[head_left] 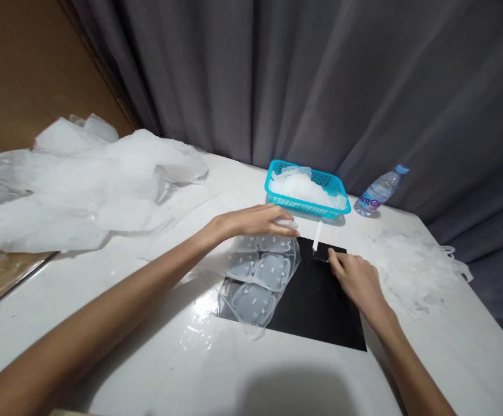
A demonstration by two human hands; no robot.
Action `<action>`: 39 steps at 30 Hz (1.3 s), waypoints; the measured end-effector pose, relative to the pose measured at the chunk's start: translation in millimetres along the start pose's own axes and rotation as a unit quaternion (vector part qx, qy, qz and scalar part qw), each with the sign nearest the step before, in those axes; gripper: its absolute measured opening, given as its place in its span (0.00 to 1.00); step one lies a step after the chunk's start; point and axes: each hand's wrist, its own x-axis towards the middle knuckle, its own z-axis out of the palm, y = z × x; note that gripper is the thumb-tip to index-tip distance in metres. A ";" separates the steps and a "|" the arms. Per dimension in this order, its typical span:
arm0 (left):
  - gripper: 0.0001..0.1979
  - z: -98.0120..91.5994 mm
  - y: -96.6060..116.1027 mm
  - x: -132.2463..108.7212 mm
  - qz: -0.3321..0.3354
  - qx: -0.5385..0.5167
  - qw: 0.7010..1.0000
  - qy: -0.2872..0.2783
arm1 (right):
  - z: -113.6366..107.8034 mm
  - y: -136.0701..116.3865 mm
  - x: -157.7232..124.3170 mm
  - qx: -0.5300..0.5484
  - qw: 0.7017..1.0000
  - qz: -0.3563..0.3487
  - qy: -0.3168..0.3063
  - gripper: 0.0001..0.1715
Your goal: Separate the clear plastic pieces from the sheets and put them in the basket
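Note:
My left hand (277, 219) is closed, with a small translucent plastic piece (286, 223) between thumb and fingers. Just below it lies a clear molded plastic sheet (253, 303) with several rounded grey-looking sections, overlapping the left part of a black mat (316, 306). My right hand (357, 280) grips the right end of a small flat black object (323, 252) at the mat's far edge. A narrow white strip (317, 236) extends from that object's left end toward the basket; its exact kind is unclear.
A turquoise basket (307, 207) with white translucent pieces stands at the back. Right of it is a water bottle (377, 193). Loose clear scraps (416, 271) lie on the right, and a large pile of plastic sheets (86, 185) on the left. A grey curtain (294, 75) hangs behind the white table (182, 370).

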 end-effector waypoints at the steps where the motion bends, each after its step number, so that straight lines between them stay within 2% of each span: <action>1: 0.26 -0.2 0.2 0.0 0.003 -0.007 1.000 -0.005 | -0.7 3.4 0.8 -0.021 1.000 0.012 0.015 0.28; 5: 0.28 -1.6 4.2 0.0 -0.024 -0.004 1.000 0.010 | 0.8 8.3 4.1 -0.064 0.996 0.026 0.056 0.20; 9: 0.24 -6.4 12.5 -1.9 -0.046 0.021 0.998 -0.049 | 7.3 9.0 4.9 -0.057 0.995 0.005 0.079 0.16; 13: 0.13 -10.0 16.8 -3.9 -0.042 0.018 0.994 -0.095 | 16.2 17.4 4.1 -0.082 0.988 -0.019 0.128 0.16; 17: 0.14 -8.8 12.3 -4.3 -0.014 -0.031 0.994 -0.107 | 21.9 24.7 5.6 -0.078 0.975 -0.055 0.201 0.22; 19: 0.15 -6.5 8.9 -4.0 0.001 -0.085 0.988 -0.131 | 21.3 19.0 5.0 -0.001 0.971 -0.084 0.223 0.25; 21: 0.16 -3.5 6.0 -3.2 0.011 -0.118 0.983 -0.143 | 20.0 3.8 1.3 0.157 0.959 -0.114 0.206 0.25; 22: 0.16 -2.0 5.0 -2.6 0.014 -0.126 0.982 -0.139 | 19.8 -6.6 -1.7 0.250 0.943 -0.128 0.177 0.24; 24: 0.17 0.4 3.8 -1.0 0.016 -0.134 0.983 -0.127 | 20.7 -29.3 -9.0 0.409 0.896 -0.142 0.094 0.21; 26: 0.16 1.7 3.7 0.8 0.024 -0.145 0.981 -0.126 | 23.3 -48.6 -15.2 0.493 0.857 -0.146 0.032 0.20; 30: 0.17 1.9 4.0 4.2 0.045 -0.171 0.973 -0.151 | 28.6 -64.5 -18.3 0.556 0.821 -0.133 -0.004 0.20; 36: 0.20 3.4 3.8 7.0 0.048 -0.159 0.978 -0.130 | 30.3 -66.6 -15.1 0.628 0.771 -0.098 -0.041 0.21; 39: 0.19 5.4 4.1 8.2 0.051 -0.150 0.980 -0.118 | 31.7 -68.6 -14.7 0.637 0.765 -0.085 -0.039 0.20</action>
